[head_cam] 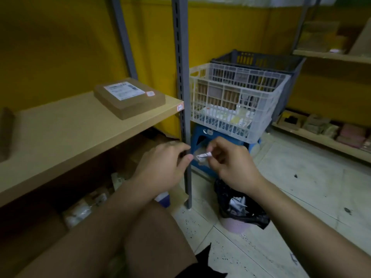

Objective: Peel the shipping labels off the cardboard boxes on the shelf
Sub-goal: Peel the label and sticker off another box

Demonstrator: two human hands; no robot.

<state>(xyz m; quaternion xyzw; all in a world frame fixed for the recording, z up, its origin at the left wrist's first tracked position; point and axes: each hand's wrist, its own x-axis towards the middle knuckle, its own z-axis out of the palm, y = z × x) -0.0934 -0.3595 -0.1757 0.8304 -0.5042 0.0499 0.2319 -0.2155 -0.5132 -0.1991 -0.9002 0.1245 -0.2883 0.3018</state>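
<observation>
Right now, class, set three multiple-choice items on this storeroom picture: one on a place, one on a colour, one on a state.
1. Where does the flat cardboard box lie?
A. on the wooden shelf
B. in the white crate
C. on the floor

2. What colour is the stool under the white crate?
A. red
B. blue
C. green

3. What is the state of the shipping label on the box?
A. half peeled
B. gone
C. still stuck flat on top

Answers: 1 A, the box rests on the shelf board near its right end. 2 B, blue plastic shows beneath the crate. 3 C, the white label lies flat on the box, while the left hand and right hand pinch a crumpled paper scrap above the lined bin.
</observation>
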